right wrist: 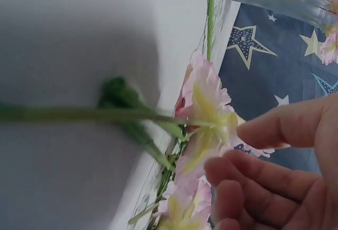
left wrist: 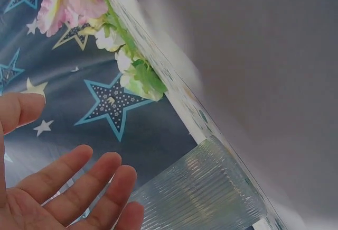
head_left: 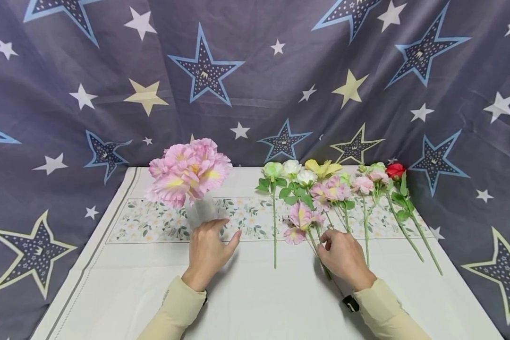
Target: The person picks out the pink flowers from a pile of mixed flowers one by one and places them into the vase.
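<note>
Tablecloth point(head_left: 123, 293); pink flower point(head_left: 301, 216) diagonal, bloom away

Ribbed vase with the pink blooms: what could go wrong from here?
Top-heavy tipping: the bulky pink blooms spread well above the clear ribbed vase, and the open left hand beside it does not appear to grip it, so a bump might topple it.

Snagging: the pink-and-yellow flower near the right hand lies close against other stems and blooms, so lifting it could drag neighbours along.
</note>
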A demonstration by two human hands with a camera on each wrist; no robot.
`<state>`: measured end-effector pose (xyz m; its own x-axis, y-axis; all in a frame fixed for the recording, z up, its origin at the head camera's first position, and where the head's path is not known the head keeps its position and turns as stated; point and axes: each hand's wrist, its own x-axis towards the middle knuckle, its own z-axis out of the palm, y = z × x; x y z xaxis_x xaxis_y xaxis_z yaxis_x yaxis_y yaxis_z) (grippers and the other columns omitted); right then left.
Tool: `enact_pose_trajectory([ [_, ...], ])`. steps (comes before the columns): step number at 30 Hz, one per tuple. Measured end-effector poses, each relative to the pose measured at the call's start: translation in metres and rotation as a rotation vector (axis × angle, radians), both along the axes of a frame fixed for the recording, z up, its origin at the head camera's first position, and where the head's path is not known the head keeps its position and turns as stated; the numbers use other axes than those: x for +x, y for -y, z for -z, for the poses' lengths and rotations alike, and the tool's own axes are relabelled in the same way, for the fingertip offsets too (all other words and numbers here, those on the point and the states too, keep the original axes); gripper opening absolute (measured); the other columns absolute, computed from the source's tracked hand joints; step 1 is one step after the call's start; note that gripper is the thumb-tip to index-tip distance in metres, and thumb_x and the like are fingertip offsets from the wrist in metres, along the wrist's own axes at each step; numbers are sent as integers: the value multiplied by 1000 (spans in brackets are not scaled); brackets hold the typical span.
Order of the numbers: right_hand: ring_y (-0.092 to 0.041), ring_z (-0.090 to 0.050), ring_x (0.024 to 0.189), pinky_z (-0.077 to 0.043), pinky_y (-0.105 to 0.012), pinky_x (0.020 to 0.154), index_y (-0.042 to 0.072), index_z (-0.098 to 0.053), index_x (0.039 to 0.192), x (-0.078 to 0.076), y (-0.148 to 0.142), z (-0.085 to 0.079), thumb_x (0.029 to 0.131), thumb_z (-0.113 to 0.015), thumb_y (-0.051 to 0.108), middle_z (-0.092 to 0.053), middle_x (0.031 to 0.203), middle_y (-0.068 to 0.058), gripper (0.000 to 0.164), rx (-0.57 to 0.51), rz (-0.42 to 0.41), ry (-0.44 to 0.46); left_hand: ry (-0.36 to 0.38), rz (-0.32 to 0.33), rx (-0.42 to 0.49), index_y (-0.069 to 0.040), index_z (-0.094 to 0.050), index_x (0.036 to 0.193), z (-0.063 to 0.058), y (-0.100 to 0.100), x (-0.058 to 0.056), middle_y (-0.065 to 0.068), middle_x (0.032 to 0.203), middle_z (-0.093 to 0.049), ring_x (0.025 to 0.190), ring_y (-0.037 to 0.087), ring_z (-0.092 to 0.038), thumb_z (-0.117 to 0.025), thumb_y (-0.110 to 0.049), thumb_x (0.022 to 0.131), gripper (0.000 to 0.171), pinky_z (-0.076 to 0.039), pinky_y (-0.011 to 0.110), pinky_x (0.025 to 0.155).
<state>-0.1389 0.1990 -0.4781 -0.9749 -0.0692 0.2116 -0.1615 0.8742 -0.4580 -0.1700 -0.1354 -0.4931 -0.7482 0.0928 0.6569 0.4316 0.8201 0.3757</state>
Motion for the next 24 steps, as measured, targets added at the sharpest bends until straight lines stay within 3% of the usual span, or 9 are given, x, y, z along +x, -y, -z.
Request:
enact_pose_trajectory([
  [10, -12, -42, 45, -34, -30, 47, 19, -58, 59, 6, -13, 4, 85, -69, 10, -51, 53, 5, 29, 74, -28, 149, 16, -7, -2, -5, -79, 103, 1, 1, -1, 15, 101, -77, 88, 37, -72, -90, -28, 76, 38, -55, 54, 80],
  [16, -14, -44, 47, -35, -31, 50, 19, -56, 58, 9, -14, 7, 84, -77, 16, -50, 53, 6, 33, 84, -46, 199, 0, -9, 3, -5, -79, 101, 1, 1, -1, 15, 99, -77, 86, 37, -72, -91, -28, 74, 38, -54, 54, 78],
  [24, -13, -44, 45, -35, -30, 47, 21, -57, 58, 11, -12, 12, 81, -76, 9, -49, 51, 8, 32, 98, -60, 185, -2, -5, 4, -4, -79, 102, 4, 1, 0, 15, 100, -77, 87, 37, -72, -90, -28, 75, 38, -53, 55, 80],
])
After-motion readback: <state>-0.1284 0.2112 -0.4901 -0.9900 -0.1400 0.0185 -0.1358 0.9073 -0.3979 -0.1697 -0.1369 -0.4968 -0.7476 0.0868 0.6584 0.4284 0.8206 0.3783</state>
